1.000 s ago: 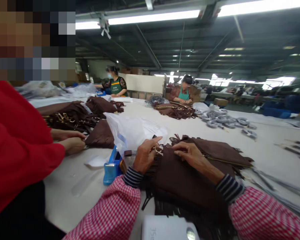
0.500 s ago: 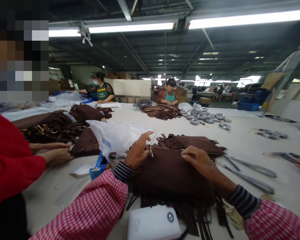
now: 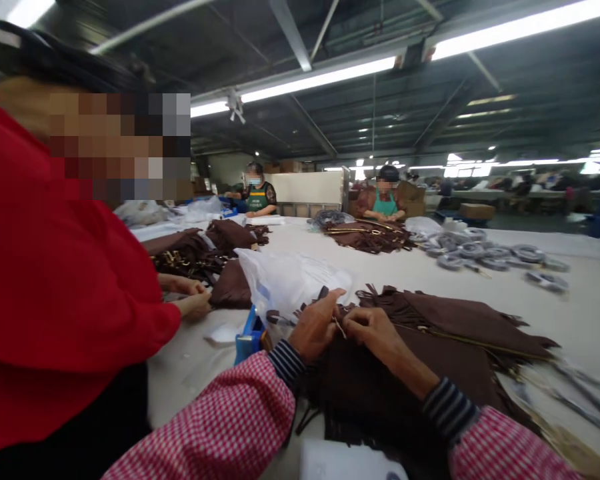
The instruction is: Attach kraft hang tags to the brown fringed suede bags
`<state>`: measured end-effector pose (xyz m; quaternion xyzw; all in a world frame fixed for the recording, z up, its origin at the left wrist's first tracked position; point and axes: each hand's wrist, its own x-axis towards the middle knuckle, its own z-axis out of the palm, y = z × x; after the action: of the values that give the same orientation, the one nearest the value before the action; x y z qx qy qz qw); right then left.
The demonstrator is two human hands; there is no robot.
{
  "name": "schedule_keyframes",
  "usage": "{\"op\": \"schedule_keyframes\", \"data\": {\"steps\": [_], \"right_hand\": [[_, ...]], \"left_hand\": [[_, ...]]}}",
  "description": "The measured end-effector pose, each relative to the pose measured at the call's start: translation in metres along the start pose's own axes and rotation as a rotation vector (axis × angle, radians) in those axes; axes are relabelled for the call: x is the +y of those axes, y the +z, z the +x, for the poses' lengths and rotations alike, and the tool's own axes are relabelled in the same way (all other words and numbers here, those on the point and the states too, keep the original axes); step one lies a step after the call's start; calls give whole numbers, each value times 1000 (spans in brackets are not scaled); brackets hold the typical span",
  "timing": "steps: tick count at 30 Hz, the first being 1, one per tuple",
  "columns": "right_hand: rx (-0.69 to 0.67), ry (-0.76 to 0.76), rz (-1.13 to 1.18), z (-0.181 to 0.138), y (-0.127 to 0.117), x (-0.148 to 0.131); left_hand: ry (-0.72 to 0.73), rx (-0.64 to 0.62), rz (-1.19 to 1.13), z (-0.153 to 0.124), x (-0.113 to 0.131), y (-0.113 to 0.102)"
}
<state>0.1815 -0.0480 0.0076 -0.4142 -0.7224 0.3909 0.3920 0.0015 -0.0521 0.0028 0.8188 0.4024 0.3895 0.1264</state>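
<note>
A dark brown fringed bag lies in front of me, its fringe hanging toward the near side. My left hand is closed on the bag's upper left corner, thumb side up. Right beside it, my right hand is closed with its fingertips pinched at the bag's top edge. Between the hands a short pale cord sticks out at that corner. What exactly the fingertips pinch is partly hidden. Another brown fringed bag with a gold zipper lies just behind.
A white plastic bag and a blue tape dispenser sit left of my hands. A white device lies in front. Grey coiled straps and brown bags lie farther back. A person in red works close on my left.
My right hand has moved left along the bag's top edge to meet my left hand at the corner. The view has swung left, showing more of the person in red.
</note>
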Motion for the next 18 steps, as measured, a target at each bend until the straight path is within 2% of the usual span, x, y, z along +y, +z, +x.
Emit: {"op": "schedule_keyframes", "data": {"steps": [5, 9, 13, 18], "right_hand": [[-30, -55, -72, 3, 2, -1], [-37, -58, -70, 2, 7, -4], [70, -19, -112, 9, 7, -2], [199, 167, -402, 17, -5, 3]], "left_hand": [[-12, 55, 6, -3, -8, 4], [-8, 62, -26, -5, -4, 5], [-18, 73, -85, -6, -2, 0], [-143, 144, -187, -14, -7, -11]]}}
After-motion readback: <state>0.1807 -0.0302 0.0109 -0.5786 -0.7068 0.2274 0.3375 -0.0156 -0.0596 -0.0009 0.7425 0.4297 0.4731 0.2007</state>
